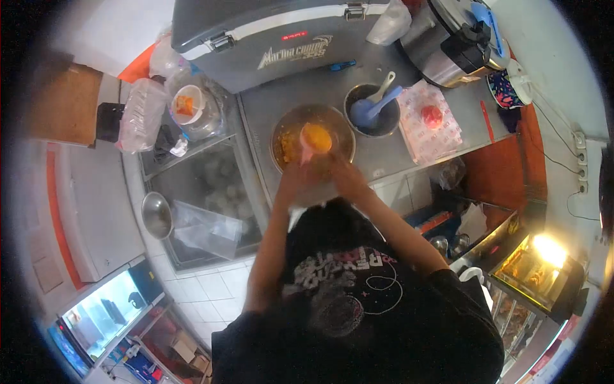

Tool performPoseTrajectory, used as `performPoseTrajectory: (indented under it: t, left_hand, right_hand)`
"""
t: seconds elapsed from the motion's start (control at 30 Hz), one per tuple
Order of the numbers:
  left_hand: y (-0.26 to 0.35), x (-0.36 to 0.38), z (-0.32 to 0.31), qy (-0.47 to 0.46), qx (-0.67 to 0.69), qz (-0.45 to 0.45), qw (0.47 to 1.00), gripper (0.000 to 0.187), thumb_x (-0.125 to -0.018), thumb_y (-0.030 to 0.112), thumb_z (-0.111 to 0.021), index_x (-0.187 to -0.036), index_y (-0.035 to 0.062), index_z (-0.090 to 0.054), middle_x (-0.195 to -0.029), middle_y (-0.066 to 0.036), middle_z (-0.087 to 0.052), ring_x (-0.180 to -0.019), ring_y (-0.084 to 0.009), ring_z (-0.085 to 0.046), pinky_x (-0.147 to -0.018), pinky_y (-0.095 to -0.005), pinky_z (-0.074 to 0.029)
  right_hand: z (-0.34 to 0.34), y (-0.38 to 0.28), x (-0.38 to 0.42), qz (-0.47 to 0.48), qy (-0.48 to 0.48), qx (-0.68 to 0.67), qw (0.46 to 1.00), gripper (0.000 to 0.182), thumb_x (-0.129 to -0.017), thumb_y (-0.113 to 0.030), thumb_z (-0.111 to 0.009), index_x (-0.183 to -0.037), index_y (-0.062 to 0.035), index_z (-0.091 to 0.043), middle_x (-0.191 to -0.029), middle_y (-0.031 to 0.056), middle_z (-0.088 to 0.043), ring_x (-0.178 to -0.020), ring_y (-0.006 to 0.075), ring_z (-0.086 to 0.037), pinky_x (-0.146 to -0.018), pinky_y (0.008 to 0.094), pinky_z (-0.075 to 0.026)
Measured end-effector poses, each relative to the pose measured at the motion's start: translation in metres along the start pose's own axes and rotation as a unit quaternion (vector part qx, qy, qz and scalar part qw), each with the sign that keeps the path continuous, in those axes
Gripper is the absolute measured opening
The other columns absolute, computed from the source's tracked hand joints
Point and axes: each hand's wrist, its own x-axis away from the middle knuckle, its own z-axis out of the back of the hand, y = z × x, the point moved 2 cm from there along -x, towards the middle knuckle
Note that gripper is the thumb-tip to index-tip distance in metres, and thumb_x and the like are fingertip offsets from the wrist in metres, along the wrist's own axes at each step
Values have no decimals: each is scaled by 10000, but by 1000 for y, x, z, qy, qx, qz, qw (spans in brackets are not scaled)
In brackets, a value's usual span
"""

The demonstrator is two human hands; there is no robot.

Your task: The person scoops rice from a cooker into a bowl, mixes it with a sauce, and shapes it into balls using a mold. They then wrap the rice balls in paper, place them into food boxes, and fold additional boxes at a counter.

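Observation:
A round metal bowl with orange-yellow food inside stands on the steel counter. My left hand is at the bowl's near edge, closed round the handle of a pink scoop. Orange-yellow food fills the scoop, which is over the bowl. My right hand is beside it at the near right edge of the bowl; its fingers are blurred, and what they hold cannot be made out. Right of the bowl is a metal pot with a blue ladle and a pale-handled utensil in it.
Behind the bowls stands a large grey cooler. Printed paper sheets with a red item lie on the right, near a big cooker. At left are a white tub, plastic bags and a small metal bowl.

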Motion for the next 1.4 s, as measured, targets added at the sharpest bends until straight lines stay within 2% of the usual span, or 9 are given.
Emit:
performPoseTrajectory:
  t: [0.33, 0.5, 0.63, 0.73, 0.9, 0.97, 1.07, 1.17, 1.4]
  left_hand:
    - [-52, 14, -22, 49, 127, -14, 991, 412, -980, 386, -458, -1023, -10, -563, -598, -38, -556, -451, -100, -471, -416, -262, -372]
    - [-29, 19, -9, 52, 188, 46, 980, 428, -978, 405, -470, -995, -9, -576, -627, -48, -578, -474, -99, -486, -416, -250, -367]
    - [-21, 21, 6, -10, 110, 36, 993, 438, -981, 395, -462, -831, 2, -583, -632, -51, -579, -495, -120, -509, -431, -278, -391]
    - [-33, 37, 22, 36, 28, 95, 994, 451, -983, 402, -454, -810, 2, -571, -679, -65, -589, -568, -154, -552, -494, -315, -436]
    - [-99, 39, 31, 161, -323, -123, 924, 463, -977, 444, -458, -995, -5, -566, -925, -100, -606, -833, -188, -601, -669, -365, -492]
    - [-59, 35, 47, 135, 152, 168, 965, 355, -983, 301, -461, -1050, -28, -576, -834, -124, -581, -758, -224, -583, -658, -401, -493]
    - [-46, 32, 45, 143, 340, 210, 906, 366, -991, 339, -465, -1079, 1, -570, -792, -51, -542, -760, -130, -551, -635, -315, -488]
    - [-62, 34, 48, 69, 332, 229, 912, 549, -964, 448, -493, -1280, 2, -448, -1158, -94, -537, -1081, -251, -555, -937, -430, -495]
    - [-27, 35, 57, 86, 355, 186, 912, 582, -960, 448, -502, -1338, 14, -412, -1255, -124, -495, -1216, -281, -500, -959, -451, -485]
  right_hand:
    - [23, 22, -7, 97, -155, 16, 983, 358, -847, 24, -411, -1189, 46, -513, -1207, 276, -507, -1142, 398, -512, -974, 433, -450]
    - [36, -16, -10, -37, -17, -42, 998, 381, -816, -27, -491, -1189, 22, -549, -1217, 214, -550, -1175, 365, -494, -1064, 452, -345]
    - [18, -9, -11, 54, -37, -48, 997, 336, -844, -39, -458, -1158, 44, -547, -1117, 225, -589, -1082, 398, -533, -973, 470, -408]
    - [60, -14, -29, -139, -154, -88, 974, 399, -832, -5, -417, -1217, 15, -520, -1177, 313, -534, -1139, 453, -486, -992, 480, -389]
    - [24, 27, -48, -40, 122, -108, 986, 332, -848, -80, -496, -1158, 32, -536, -896, 223, -628, -902, 398, -598, -772, 497, -478]
    - [-28, 35, -60, -39, 20, -14, 999, 345, -855, -97, -496, -1175, 27, -537, -946, 228, -626, -947, 388, -595, -782, 485, -487]
    - [-39, -6, -45, 16, -65, 53, 996, 364, -867, -136, -505, -1195, 15, -547, -1071, 230, -610, -1054, 362, -575, -840, 461, -488]
    - [-25, -12, -42, 11, -101, 8, 995, 367, -894, -159, -483, -1219, -5, -554, -1156, 226, -602, -1137, 347, -550, -944, 451, -447]
    - [-88, 69, -72, -30, -140, 86, 986, 349, -889, -192, -497, -1148, 15, -607, -1148, 232, -613, -1219, 374, -472, -1076, 465, -318]
